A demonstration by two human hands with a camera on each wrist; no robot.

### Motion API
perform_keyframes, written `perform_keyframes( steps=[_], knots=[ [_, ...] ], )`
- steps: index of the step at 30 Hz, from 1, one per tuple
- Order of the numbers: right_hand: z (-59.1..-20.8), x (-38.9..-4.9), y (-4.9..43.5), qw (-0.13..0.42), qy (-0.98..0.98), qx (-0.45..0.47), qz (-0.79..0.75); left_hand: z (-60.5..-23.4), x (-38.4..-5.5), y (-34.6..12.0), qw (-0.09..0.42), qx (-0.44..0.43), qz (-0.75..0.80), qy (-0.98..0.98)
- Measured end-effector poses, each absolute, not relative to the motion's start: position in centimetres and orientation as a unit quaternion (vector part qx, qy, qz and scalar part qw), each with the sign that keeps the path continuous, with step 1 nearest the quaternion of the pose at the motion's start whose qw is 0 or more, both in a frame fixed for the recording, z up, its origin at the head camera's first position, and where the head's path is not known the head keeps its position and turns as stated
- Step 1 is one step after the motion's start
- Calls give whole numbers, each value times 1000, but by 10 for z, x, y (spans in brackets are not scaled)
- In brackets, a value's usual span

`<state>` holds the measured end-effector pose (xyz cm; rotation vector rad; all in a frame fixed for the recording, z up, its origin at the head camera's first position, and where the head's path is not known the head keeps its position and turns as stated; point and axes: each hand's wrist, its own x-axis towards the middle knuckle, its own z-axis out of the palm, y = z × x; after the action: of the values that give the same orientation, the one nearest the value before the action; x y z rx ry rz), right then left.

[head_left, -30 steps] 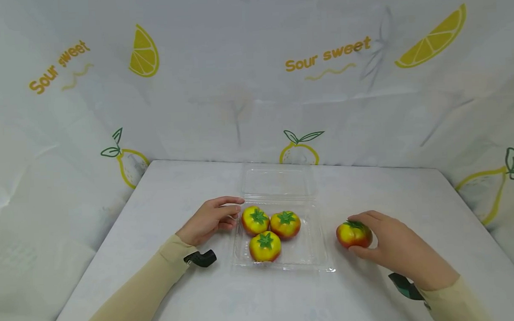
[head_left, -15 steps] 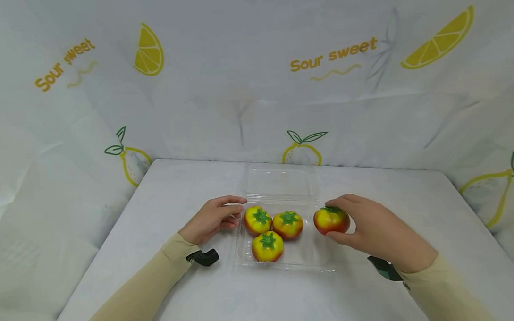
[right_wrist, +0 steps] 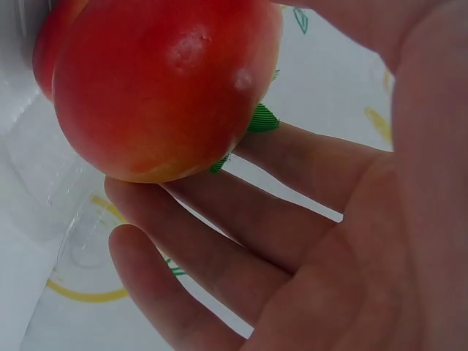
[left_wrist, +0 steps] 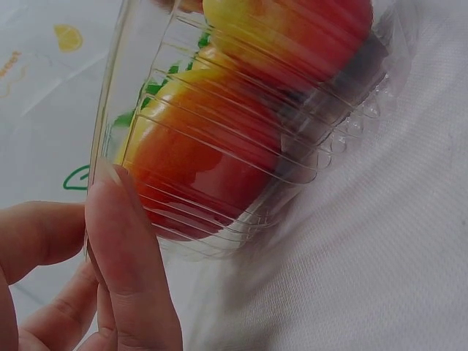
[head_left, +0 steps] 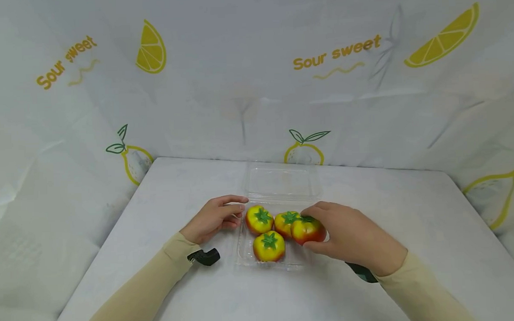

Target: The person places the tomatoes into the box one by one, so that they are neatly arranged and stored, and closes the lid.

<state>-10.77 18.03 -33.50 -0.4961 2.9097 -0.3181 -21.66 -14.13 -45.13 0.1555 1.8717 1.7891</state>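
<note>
A clear plastic clamshell box (head_left: pixel 260 265) lies open with three red-and-yellow tomatoes in it: one at back left (head_left: pixel 258 221), one at front left (head_left: pixel 268 247) and one behind the middle (head_left: pixel 284 222). My right hand (head_left: pixel 353 230) grips another tomato (head_left: pixel 307 232) by its sides over the right part of the box, overlapping the middle one in the head view. Its red underside faces the right wrist camera, with green leaf tips beyond. My left hand (head_left: pixel 214 218) pinches the box's left rim, thumb (left_wrist: pixel 124 248) against the ribbed wall in the left wrist view.
The box's transparent lid (head_left: pixel 283 181) is folded back flat behind it. A white cloth covers the tabletop (head_left: pixel 189 177), and a white lemon-print sheet (head_left: pixel 220 86) hangs behind. Dark bands (head_left: pixel 204 257) are strapped on both wrists.
My right hand has lifted the tomato from the table right of the box and carried it left over the box. The left hand stays at the rim.
</note>
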Motion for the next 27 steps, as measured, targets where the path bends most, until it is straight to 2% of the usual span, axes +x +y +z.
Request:
perform_keyframes(
  steps=[27],
  knots=[
    [-363,-113,162,159,969,-162,-101,-452,-217,-140,269,53,668,692]
  ],
)
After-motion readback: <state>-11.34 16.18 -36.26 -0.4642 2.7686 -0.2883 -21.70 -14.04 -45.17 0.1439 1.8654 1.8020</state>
